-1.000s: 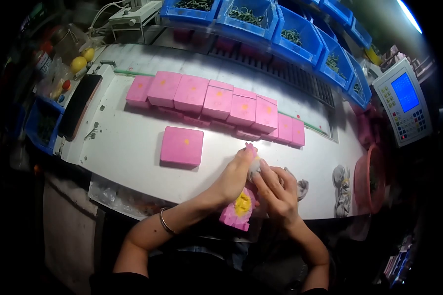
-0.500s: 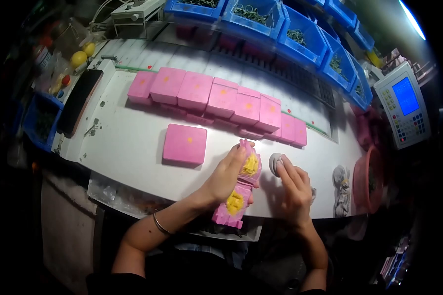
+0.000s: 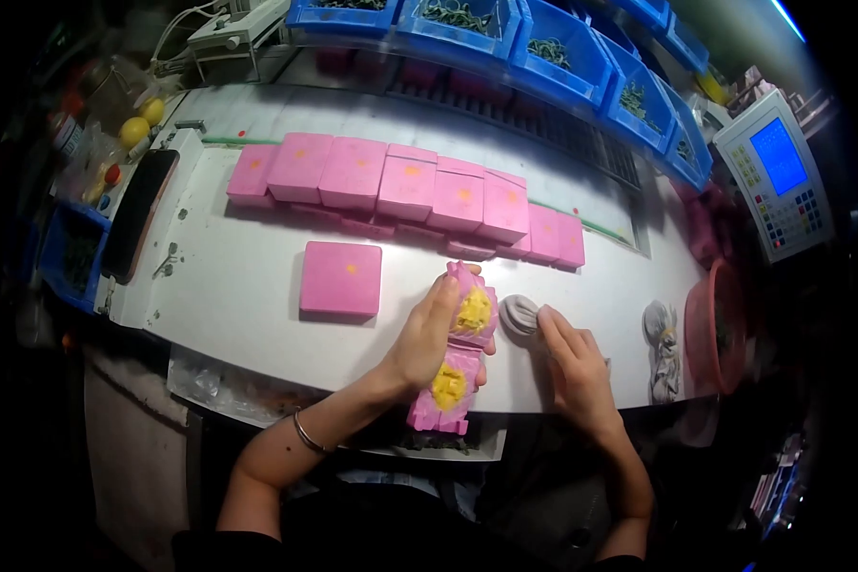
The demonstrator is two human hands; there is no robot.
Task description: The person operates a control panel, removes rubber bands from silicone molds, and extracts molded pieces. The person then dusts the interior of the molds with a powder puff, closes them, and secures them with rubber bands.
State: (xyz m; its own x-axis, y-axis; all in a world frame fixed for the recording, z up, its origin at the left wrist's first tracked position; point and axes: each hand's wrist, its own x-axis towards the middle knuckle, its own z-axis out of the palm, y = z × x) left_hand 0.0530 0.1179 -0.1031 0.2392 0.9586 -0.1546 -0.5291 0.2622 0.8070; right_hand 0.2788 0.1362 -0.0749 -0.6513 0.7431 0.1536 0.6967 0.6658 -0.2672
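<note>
My left hand (image 3: 424,334) is wrapped round an opened pink mould (image 3: 462,353). Its two parts lie one above the other, each with a rough yellow patch in the middle. Close to its right side, my right hand (image 3: 579,377) pinches a rounded grey cloth pouch (image 3: 519,315) at its edge with the fingertips. The pouch is apart from the mould, and part of it may be hidden behind the hand. A single pink block (image 3: 341,278) with a small yellow mark lies flat on the white table, left of the mould.
Pink blocks (image 3: 355,172) stand in a stacked row across the white table (image 3: 229,305). Blue bins (image 3: 562,67) with small green pieces hang above. At right are a control panel (image 3: 777,176), a reddish basin (image 3: 713,324) and a tied grey cloth bundle (image 3: 662,353).
The view has shifted slightly. My right hand has turned a little, and the grey pouch shows more of its rounded side near the mould. My left hand keeps its hold.
</note>
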